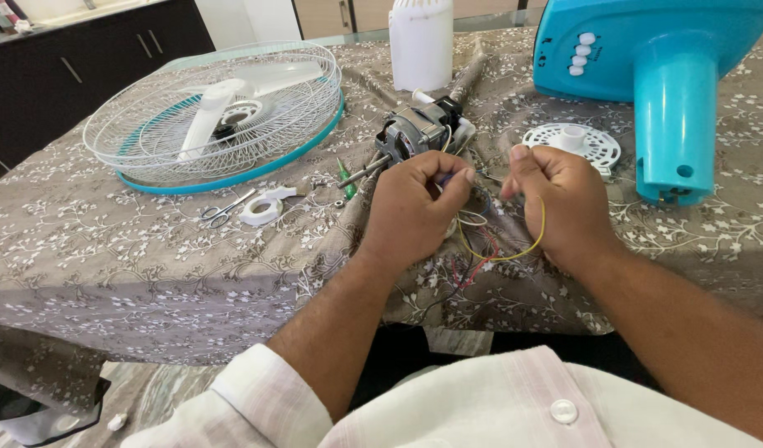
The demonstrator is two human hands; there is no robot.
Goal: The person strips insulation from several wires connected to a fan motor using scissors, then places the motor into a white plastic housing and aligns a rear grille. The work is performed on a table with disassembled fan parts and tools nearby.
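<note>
Both hands work close together over the floral tablecloth [149, 249], just in front of the bare fan motor [415, 133]: the left hand [410, 207] has its fingers curled shut on a bundle of thin wires [473, 217], and the right hand [560, 199] pinches 1 yellow wire [527, 249] between thumb and forefinger, pulling it clear of the rest so it loops free. The wire fan guard [220, 112], scissors [224, 209] and tape roll [261, 209] lie well apart to the left and the blue fan base [672, 99] stands near the right hand, leaving open cloth between the hands and the table's near edge.

Both hands work just in front of the fan motor [415, 133] on the cloth-covered counter [108, 249]. The left hand [415, 207] pinches thin wires; the right hand [560, 203] holds a yellow wire [531, 245]. The wire fan guard [220, 112] lies left of the motor, the blue fan base [663, 75] right of it.
</note>
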